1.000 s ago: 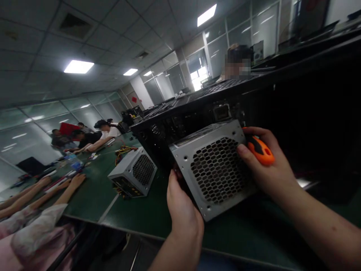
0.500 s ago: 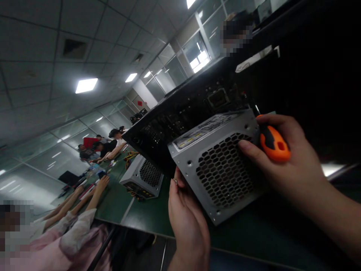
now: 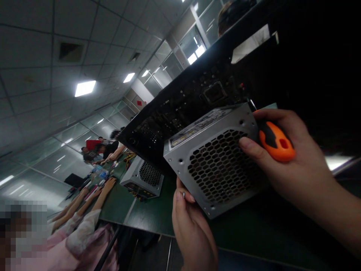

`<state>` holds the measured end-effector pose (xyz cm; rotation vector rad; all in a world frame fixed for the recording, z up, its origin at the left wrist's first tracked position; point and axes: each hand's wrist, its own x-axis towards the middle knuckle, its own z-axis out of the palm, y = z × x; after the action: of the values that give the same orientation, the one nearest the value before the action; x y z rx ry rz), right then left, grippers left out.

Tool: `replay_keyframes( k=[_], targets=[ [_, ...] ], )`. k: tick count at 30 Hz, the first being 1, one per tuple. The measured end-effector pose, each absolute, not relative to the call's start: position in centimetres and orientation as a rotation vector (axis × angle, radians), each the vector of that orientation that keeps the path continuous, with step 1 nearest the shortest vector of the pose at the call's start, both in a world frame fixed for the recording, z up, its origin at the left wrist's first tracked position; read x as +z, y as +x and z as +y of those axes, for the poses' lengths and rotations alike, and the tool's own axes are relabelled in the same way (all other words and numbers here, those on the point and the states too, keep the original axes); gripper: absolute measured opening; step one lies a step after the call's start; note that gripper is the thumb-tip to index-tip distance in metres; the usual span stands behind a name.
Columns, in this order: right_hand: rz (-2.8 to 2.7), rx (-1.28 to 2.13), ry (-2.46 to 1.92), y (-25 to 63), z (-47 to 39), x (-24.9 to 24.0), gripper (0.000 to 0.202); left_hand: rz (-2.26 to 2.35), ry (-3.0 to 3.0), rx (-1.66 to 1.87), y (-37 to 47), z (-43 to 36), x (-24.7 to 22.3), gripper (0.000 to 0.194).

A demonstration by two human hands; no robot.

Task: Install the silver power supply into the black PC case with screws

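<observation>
A grey power supply [image 3: 183,160] with a honeycomb grille is held tilted in front of the black computer case [image 3: 158,109]. My right hand [image 3: 299,158] grips its right side, thumb on the grille. A screwdriver [image 3: 278,141] with an orange and black handle is tucked in the same hand, its shaft pointing up and away. My left hand [image 3: 191,229] is closed at the power supply's lower left edge. Between its thumb and finger shows the small shiny end of a screw [image 3: 184,195]. The fingers behind the power supply are hidden.
A second power supply [image 3: 141,177] with coloured cables stands on the green table [image 3: 143,214] to the left. Another person's arms [image 3: 98,195] rest on the table's left part among small items. More people sit farther back. A circuit board [image 3: 180,113] lies inside the dark case.
The power supply has shifted slightly left and up in view, my right hand with it. My left hand appears lower and further right, with the screw showing more clearly at its fingertips.
</observation>
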<state>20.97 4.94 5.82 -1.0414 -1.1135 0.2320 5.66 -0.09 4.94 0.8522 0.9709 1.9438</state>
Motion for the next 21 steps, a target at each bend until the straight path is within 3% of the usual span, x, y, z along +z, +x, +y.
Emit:
replay_keyframes(
  k=[10,21],
  targets=[
    [-1.036,0.349,-0.996,21.1,4.5,6.5,0.056,1.263,1.079,1.805,4.4,-0.9,4.3,0.040],
    [-0.952,0.351,-0.982,20.9,3.5,6.8,0.038,1.351,1.249,1.725,4.1,-2.4,2.7,0.037]
  ],
)
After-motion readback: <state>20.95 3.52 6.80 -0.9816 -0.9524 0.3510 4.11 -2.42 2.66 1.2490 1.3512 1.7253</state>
